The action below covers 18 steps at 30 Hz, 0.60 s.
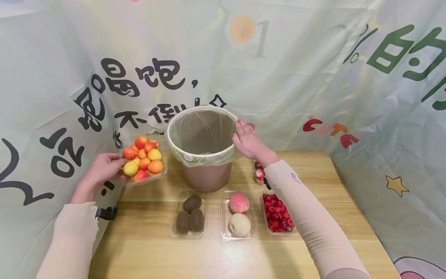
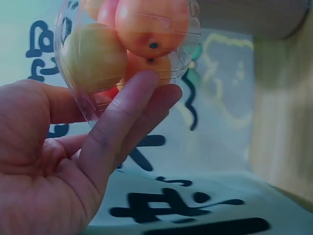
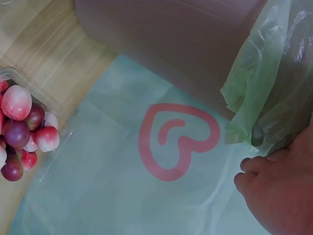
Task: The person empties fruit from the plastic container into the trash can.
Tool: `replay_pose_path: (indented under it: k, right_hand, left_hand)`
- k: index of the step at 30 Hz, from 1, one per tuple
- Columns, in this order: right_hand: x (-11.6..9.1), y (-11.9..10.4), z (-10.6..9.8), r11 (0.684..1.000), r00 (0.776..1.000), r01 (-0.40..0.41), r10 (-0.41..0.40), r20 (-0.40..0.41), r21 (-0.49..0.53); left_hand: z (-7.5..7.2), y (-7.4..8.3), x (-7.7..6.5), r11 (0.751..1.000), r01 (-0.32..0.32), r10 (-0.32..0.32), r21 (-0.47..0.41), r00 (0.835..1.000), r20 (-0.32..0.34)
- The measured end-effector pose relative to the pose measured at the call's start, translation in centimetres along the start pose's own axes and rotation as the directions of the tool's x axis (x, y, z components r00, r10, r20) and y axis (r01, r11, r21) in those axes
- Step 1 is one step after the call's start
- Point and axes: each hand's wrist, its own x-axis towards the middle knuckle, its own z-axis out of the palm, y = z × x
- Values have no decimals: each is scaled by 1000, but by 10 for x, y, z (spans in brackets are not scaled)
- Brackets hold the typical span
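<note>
The left hand [image 1: 104, 168] grasps the clear box [image 1: 151, 178] by its outer edge, thumb on one side of the wall and fingers on the other, holding it off the table [image 1: 139, 240]. The box sits at the fingertips, between this hand and the bin [image 1: 207, 176], whose mouth lies just past it to the hand's right; the left hand is the nearer one to the box. The box's long axis cannot be made out. It is see-through and heaped with small round fruit [image 1: 155, 166], red, orange and yellow. Nearer the wearer and right of the hand lie kiwis [image 1: 189, 221], then peaches [image 1: 239, 224]. The right hand [image 1: 249, 141] touches the bin's far-right rim over the green bag [image 1: 223, 157]; whether it grips cannot be told. Below that hand are grapes [image 3: 17, 134] and, beyond them, red berries [image 1: 277, 215].
</note>
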Motion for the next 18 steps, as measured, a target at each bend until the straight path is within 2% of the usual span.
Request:
replay_pose_path:
  k: [6, 13, 18]
  right_hand:
    - [0, -1, -2, 1000, 1000, 4, -4, 2, -5]
    - [1, -2, -2, 1000, 1000, 11, -11, -2, -14]
    - [1, -1, -1, 1000, 1000, 2, -2, 9, -22]
  left_hand:
    - [-16, 29, 4, 999, 11, -9, -51, 999, 49]
    - [-24, 68, 13, 999, 17, -17, -31, 1000, -1]
    - [-26, 89, 25, 998, 5, -5, -58, 1000, 0]
